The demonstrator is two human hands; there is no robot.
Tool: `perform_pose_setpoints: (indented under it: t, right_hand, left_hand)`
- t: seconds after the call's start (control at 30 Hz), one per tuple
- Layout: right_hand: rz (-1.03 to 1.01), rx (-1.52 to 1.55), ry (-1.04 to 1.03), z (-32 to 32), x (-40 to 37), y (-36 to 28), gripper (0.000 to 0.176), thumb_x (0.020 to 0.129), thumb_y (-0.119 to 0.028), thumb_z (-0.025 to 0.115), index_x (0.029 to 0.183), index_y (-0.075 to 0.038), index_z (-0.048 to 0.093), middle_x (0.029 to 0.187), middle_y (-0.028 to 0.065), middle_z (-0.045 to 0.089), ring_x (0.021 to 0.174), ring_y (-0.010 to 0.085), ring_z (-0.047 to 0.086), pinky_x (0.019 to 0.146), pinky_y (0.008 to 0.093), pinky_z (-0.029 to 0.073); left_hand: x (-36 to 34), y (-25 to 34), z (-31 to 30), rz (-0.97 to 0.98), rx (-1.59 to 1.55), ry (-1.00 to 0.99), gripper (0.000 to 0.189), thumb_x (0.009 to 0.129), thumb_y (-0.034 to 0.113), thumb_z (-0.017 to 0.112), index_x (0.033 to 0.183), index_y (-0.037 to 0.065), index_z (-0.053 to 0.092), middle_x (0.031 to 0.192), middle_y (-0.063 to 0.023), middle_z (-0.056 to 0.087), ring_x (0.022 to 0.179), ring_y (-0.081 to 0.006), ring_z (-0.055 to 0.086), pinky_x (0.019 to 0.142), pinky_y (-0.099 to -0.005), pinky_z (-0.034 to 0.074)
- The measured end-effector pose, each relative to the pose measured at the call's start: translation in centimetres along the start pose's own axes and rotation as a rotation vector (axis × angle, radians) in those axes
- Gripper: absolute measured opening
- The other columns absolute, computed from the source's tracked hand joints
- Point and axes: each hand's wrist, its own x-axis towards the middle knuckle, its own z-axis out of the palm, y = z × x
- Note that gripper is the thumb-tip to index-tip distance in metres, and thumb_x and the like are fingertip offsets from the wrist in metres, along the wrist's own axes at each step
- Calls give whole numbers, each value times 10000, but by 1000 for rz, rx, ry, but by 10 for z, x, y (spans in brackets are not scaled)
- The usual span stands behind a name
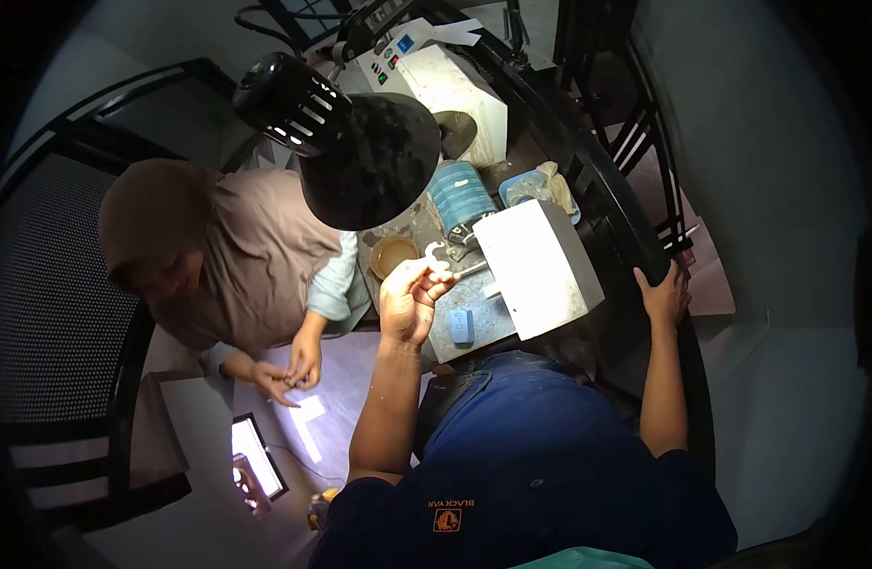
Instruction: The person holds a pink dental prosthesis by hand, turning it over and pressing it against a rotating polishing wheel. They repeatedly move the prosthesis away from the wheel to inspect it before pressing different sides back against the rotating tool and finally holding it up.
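Observation:
My left hand (410, 302) is raised over the bench, thumb and fingers pinched on a small white curved piece (436, 251). Just beyond the fingertips, a thin metal spindle (471, 270) sticks out of a white box-shaped machine (536, 270). Exactly what the white piece is, I cannot make out. Below the hand a blue block (463, 326) lies on the grey work surface (488, 320). To its upper left sits a round brown bowl (394, 254). Far to the right, my right hand (664, 292) grips a black curved rail (612, 185), some fingers hidden behind it.
A black lamp (370, 161) hangs over the bench. Behind are a teal ribbed cylinder (463, 194), a blue tray (540, 187) with a cloth-like bundle, and a white machine with buttons (455, 95). At left sits another person (256, 247), hands together, near a lit screen (256, 455).

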Motion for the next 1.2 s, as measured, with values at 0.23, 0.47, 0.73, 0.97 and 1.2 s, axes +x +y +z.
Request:
perform_pose_setpoints:
  t: [0.23,0.47,0.73,0.97,1.2]
  right_hand:
    - [-46,-118,62,7,2,-7,748,747,-565,615,1195,11,453,1112,203,552,1041,363,534,899,478,411]
    - [-8,-239,13,10,5,-21,720,750,-587,595,1112,23,471,1051,220,563,985,382,561,822,475,463]
    - [-91,-268,88,14,6,-19,706,755,-586,589,1057,42,476,993,238,574,930,397,583,788,472,477]
    - [-152,-247,158,17,4,-18,674,756,-573,597,1014,40,490,948,230,585,885,401,594,766,469,483]
    - [-121,-266,132,22,5,-14,661,757,-559,607,1018,37,489,950,228,582,880,399,596,760,467,483]
  left_hand:
    - [2,-14,11,4,-186,108,158,881,87,486,854,-40,576,870,-184,618,758,-224,620,813,-393,526]
    - [1,-23,21,187,-161,130,122,916,53,454,843,-34,497,849,-218,609,723,-250,643,719,-395,564]
    - [-21,-19,44,246,-306,122,85,920,34,429,897,-31,479,832,-226,601,691,-234,631,709,-411,540]
    - [-29,-11,55,273,-275,84,61,914,12,418,898,-38,447,851,-260,600,729,-254,643,744,-415,546]
    - [-20,-18,56,338,-229,80,57,905,-1,421,921,-46,451,885,-280,596,780,-285,654,764,-403,544]
